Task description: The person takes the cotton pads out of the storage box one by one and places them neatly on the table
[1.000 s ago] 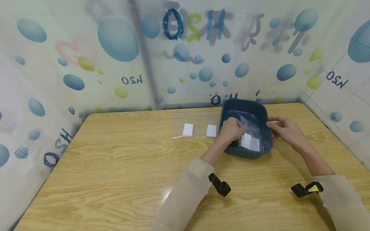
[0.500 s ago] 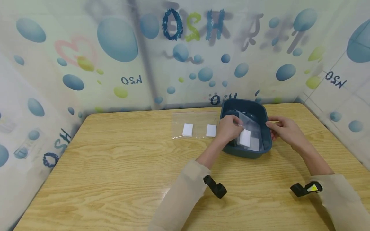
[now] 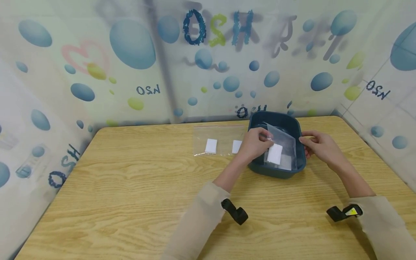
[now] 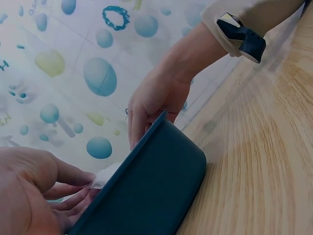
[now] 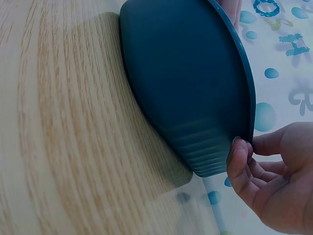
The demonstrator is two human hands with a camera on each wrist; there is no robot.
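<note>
A dark blue plastic bin [image 3: 276, 172] stands toward the back right of the table. My right hand [image 3: 320, 146] pinches its right rim between thumb and fingers; the right wrist view shows the same grip on the bin wall [image 5: 195, 88]. Over the bin's left side, my left hand [image 3: 255, 144] pinches the edge of a clear plastic zip bag [image 3: 286, 141] with white square pieces [image 3: 274, 154] in it. In the left wrist view a bit of white [image 4: 105, 176] shows by the left fingertips, partly behind the bin wall. How many bags lie in the bin I cannot tell.
Another clear bag [image 3: 222, 135] with two white squares lies flat left of the bin, partly behind my left hand. The wooden table [image 3: 113, 187] ends at the back against a printed curtain [image 3: 130, 101].
My left hand has risen slightly and shifted left, drawing the clear bag with its white pieces upward inside the bin. The right hand stays on the rim.
</note>
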